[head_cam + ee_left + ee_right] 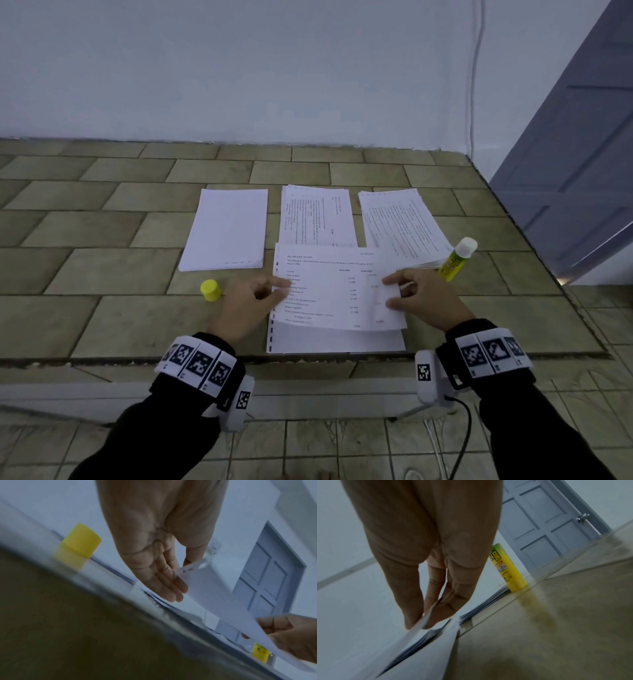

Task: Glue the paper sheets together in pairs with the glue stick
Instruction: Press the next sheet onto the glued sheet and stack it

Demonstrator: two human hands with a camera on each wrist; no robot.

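1. In the head view, the left hand [248,303] pinched the left edge of a printed sheet [337,291] between thumb and fingers, while the right hand [424,298] pinched the same sheet at its right edge. The sheet was held just above a blank sheet [335,342] lying at the near edge of the table [102,240]. Three paper stacks lay farther back: a blank stack [226,229] on the left, a printed middle stack [317,214] and a printed right stack [400,219]. The glue stick [457,258] stood uncapped at the near right corner of the right stack. Its yellow cap [210,290] stood on the table, left of the left hand.

2. In the left wrist view, the left hand's fingers [164,582] lay nearly straight under the sheet's punched edge, with the thumb [193,547] on top. The cap [78,543] stood to the left, and the door [267,577] showed beyond.

3. In the right wrist view, the right hand's fingers [447,605] and thumb [409,601] clamped the sheet's edge [423,620]. The glue stick [508,569] stood upright beyond, touching the stack's corner.
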